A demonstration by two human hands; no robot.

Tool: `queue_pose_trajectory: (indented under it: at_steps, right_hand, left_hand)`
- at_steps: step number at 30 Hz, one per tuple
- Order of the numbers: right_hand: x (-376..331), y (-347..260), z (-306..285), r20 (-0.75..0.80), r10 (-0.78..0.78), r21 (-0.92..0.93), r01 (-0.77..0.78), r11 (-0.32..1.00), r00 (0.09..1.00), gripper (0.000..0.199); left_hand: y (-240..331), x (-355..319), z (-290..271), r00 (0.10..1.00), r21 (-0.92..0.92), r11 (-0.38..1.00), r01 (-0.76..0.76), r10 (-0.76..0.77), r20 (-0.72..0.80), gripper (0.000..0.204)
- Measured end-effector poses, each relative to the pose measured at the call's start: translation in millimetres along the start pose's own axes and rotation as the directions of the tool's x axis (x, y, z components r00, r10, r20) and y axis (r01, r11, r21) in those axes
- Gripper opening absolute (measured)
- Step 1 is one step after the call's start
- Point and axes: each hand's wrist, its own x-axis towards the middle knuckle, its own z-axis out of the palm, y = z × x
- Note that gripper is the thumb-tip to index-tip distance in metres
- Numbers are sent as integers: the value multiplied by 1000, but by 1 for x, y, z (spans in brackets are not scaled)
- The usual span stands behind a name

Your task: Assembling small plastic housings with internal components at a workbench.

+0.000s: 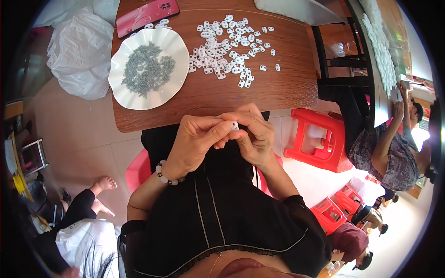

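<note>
Both my hands meet in front of my chest, just off the table's near edge. My right hand [257, 134] pinches a small white plastic piece [235, 126] between thumb and fingers; a dark hole shows in it. The thumb and forefinger of my left hand [194, 139] press together against its left side, and whatever lies between them is hidden. Beyond my hands, many similar white pieces with two holes [213, 53] lie loose on the brown table [287, 88]. A wavy-rimmed white plate [178, 85] at the left holds a heap of small grey rod-like parts [148, 69].
A pink phone [146, 17] lies at the table's far left. Right of the table stands a red stool [301, 143]. A white plastic bag [81, 55] rests at the left. Another person [389, 153] works at a table on the right; a bare-footed person [85, 227] is lower left.
</note>
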Motion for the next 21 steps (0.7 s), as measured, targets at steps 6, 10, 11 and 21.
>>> queue_pose_trajectory:
  at_steps: [6,10,11,21]
  right_hand:
    - [2,0,1,16,10,88,-11,996,1000,38]
    - [1,1,5,-2,43,215,-41,976,999,38]
    - [-1,0,5,-6,73,255,-69,965,997,37]
    - [-4,12,14,-166,33,154,-7,988,986,36]
  left_hand:
    - [5,4,3,999,10,1000,27,-27,19,21]
    - [4,3,4,999,-27,998,49,-49,10,19]
    - [3,3,5,998,-52,996,66,-67,-10,18]
    - [-6,11,9,998,-113,992,61,-63,-17,19]
